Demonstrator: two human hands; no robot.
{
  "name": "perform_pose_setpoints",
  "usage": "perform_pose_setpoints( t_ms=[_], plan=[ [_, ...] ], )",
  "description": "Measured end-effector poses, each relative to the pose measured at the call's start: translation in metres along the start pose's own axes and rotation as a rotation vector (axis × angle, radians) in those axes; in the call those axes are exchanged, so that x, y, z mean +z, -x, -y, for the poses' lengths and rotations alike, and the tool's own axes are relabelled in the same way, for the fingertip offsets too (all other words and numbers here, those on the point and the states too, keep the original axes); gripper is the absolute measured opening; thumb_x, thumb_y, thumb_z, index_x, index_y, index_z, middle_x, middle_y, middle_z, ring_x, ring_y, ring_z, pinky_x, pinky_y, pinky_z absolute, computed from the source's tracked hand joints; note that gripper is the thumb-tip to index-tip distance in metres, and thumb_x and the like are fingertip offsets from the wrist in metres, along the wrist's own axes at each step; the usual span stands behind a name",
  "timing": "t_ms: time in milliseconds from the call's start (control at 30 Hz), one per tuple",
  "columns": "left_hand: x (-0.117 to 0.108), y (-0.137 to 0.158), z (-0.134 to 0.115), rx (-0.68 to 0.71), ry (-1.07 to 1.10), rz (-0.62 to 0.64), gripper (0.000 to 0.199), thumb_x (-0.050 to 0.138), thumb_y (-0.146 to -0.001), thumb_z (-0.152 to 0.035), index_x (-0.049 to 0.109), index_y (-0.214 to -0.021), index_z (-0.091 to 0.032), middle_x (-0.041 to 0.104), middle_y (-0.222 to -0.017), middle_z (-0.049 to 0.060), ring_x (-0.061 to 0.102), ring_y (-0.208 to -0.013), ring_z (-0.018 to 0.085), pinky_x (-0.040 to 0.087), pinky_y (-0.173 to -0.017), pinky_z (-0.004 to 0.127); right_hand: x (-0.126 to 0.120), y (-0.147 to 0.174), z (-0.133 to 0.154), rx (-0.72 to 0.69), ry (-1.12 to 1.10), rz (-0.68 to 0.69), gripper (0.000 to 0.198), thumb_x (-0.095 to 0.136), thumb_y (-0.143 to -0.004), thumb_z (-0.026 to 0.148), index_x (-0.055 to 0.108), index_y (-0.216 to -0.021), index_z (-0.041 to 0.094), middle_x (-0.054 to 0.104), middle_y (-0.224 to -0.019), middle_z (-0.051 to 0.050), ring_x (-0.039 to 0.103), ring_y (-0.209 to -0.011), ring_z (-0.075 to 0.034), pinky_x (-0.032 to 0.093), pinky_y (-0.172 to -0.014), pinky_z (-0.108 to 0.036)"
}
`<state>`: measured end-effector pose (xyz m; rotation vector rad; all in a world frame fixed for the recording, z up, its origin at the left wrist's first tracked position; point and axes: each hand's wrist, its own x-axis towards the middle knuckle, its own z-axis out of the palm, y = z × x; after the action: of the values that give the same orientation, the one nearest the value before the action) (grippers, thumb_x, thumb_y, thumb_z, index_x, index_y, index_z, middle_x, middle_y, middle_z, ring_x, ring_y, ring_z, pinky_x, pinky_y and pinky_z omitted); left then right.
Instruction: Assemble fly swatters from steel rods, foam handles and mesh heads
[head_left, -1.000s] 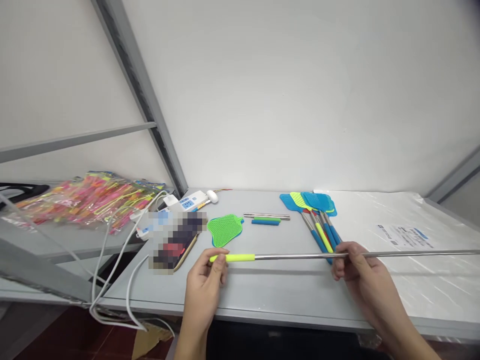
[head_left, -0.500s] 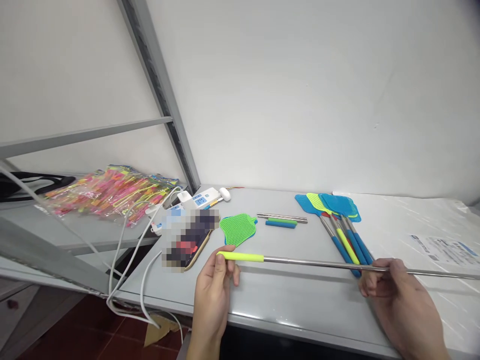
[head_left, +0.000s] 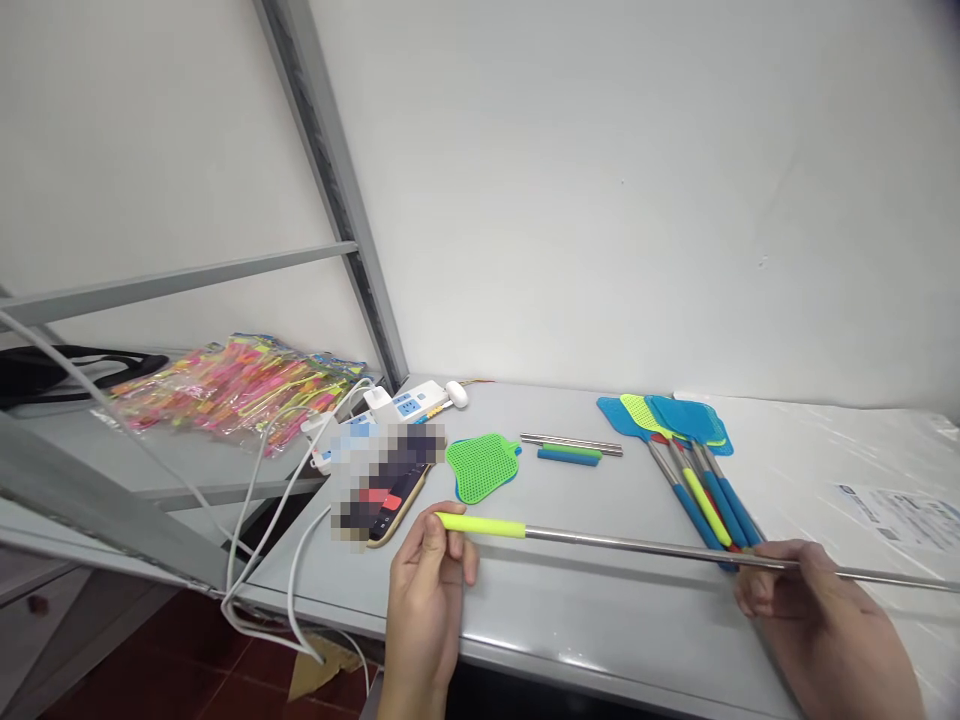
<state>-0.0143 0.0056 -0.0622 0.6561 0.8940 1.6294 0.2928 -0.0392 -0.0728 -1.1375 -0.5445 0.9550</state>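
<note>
My left hand (head_left: 435, 575) pinches the yellow grip at the end of a long, thin telescopic fly swatter handle (head_left: 615, 541). Its steel tube is drawn out across the table, and the far tip runs out of view on the right. Farther along, my right hand (head_left: 825, 610) is closed around the tube. Beyond the left hand lies a green swatter head (head_left: 484, 468) with a blue one under it. Short steel tubes (head_left: 571, 441) rest beside a green grip and a blue grip (head_left: 568, 458). Near my right hand several fly swatters (head_left: 679, 420) lie in a heap.
A phone (head_left: 401, 500), partly pixelated, lies at the table's left beside a power strip (head_left: 411, 405) with white cables (head_left: 289, 570) hanging over the edge. Bagged colourful items (head_left: 247, 390) cover a shelf behind a metal post (head_left: 337, 170). White plastic wrapping (head_left: 810, 430) spreads at the right.
My right hand has shifted slightly right and lower in the picture, and the handle slopes a little more. The whole view has drifted slightly. Both hands keep hold of the handle.
</note>
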Motion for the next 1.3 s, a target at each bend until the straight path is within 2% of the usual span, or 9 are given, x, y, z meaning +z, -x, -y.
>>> perform_pose_setpoints(
  t_ms=[133, 267, 400, 567, 700, 800, 900, 1133, 1300],
  plan=[
    [0.0, -0.004, -0.003, -0.025, 0.129, -0.082, 0.03, 0.067, -0.083, -0.044, 0.066, -0.096, -0.017, 0.041, -0.062, -0.007, 0.038, -0.045, 0.004, 0.042, -0.055, 0.021, -0.002, -0.005, 0.013, -0.003, -0.071, -0.063, 0.038, 0.053, -0.085, 0.055, 0.067, -0.073, 0.022, 0.052, -0.055, -0.003, 0.048, -0.056, -0.018, 0.044, -0.053, -0.034],
    [0.005, -0.006, -0.003, -0.041, 0.174, -0.123, 0.031, 0.07, -0.081, -0.043, 0.065, -0.097, -0.017, 0.04, -0.062, -0.008, 0.036, -0.044, 0.003, 0.044, -0.056, 0.021, 0.003, -0.006, 0.023, -0.079, -0.072, -0.116, 0.031, 0.055, -0.087, 0.049, 0.064, -0.072, 0.022, 0.052, -0.06, -0.001, 0.047, -0.056, -0.016, 0.044, -0.054, -0.033],
    [0.008, -0.005, -0.004, -0.036, 0.157, -0.163, 0.03, 0.07, -0.081, -0.043, 0.065, -0.097, -0.019, 0.039, -0.062, -0.009, 0.036, -0.043, 0.002, 0.047, -0.059, 0.022, 0.013, -0.008, 0.021, -0.059, -0.098, -0.037, 0.029, 0.056, -0.087, 0.046, 0.063, -0.073, 0.022, 0.048, -0.06, 0.0, 0.045, -0.055, -0.015, 0.041, -0.049, -0.031],
    [0.017, 0.0, 0.004, -0.024, 0.152, -0.159, 0.029, 0.069, -0.082, -0.044, 0.063, -0.096, -0.02, 0.039, -0.061, -0.009, 0.036, -0.045, 0.003, 0.045, -0.057, 0.023, 0.022, -0.007, 0.014, -0.125, -0.078, 0.038, 0.03, 0.054, -0.088, 0.047, 0.066, -0.075, 0.023, 0.056, -0.069, -0.002, 0.05, -0.059, -0.016, 0.044, -0.052, -0.031],
    [0.033, 0.011, 0.02, -0.118, 0.144, -0.03, 0.028, 0.067, -0.084, -0.045, 0.062, -0.095, -0.02, 0.04, -0.062, -0.007, 0.038, -0.048, 0.005, 0.044, -0.056, 0.024, 0.037, 0.008, 0.005, -0.169, -0.028, 0.149, 0.033, 0.05, -0.091, 0.046, 0.07, -0.076, 0.024, 0.066, -0.092, -0.008, 0.059, -0.087, -0.023, 0.049, -0.066, -0.034],
    [0.042, 0.015, 0.026, -0.127, 0.142, -0.014, 0.027, 0.064, -0.086, -0.045, 0.062, -0.096, -0.02, 0.04, -0.062, -0.007, 0.038, -0.049, 0.006, 0.044, -0.057, 0.025, 0.049, 0.017, -0.001, -0.176, -0.027, 0.238, 0.036, 0.044, -0.095, 0.045, 0.073, -0.084, 0.025, 0.068, -0.099, -0.01, 0.053, -0.114, -0.028, 0.046, -0.087, -0.039],
    [0.043, 0.016, 0.026, -0.098, 0.148, -0.045, 0.027, 0.063, -0.087, -0.046, 0.062, -0.096, -0.021, 0.038, -0.062, -0.007, 0.038, -0.051, 0.006, 0.044, -0.057, 0.025, 0.058, 0.021, -0.004, -0.168, -0.038, 0.305, 0.04, 0.038, -0.098, 0.043, 0.073, -0.091, 0.026, 0.069, -0.099, -0.01, 0.047, -0.125, -0.028, 0.04, -0.098, -0.042],
    [0.046, 0.019, 0.024, -0.071, 0.137, -0.037, 0.024, 0.058, -0.09, -0.045, 0.062, -0.094, -0.021, 0.038, -0.06, -0.006, 0.038, -0.055, 0.008, 0.044, -0.057, 0.024, 0.079, 0.023, -0.01, -0.137, 0.017, 0.418, 0.045, 0.033, -0.098, 0.048, 0.072, -0.096, 0.025, 0.069, -0.107, -0.012, 0.047, -0.126, -0.03, 0.044, -0.091, -0.041],
    [0.045, 0.014, 0.02, -0.045, 0.14, -0.038, 0.023, 0.057, -0.091, -0.043, 0.062, -0.092, -0.021, 0.038, -0.059, -0.005, 0.039, -0.055, 0.009, 0.044, -0.057, 0.024, 0.09, 0.03, -0.003, -0.102, 0.111, 0.538, 0.044, 0.032, -0.099, 0.048, 0.069, -0.11, 0.028, 0.062, -0.123, -0.009, 0.057, -0.107, -0.026, 0.04, -0.097, -0.044]
  ],
)
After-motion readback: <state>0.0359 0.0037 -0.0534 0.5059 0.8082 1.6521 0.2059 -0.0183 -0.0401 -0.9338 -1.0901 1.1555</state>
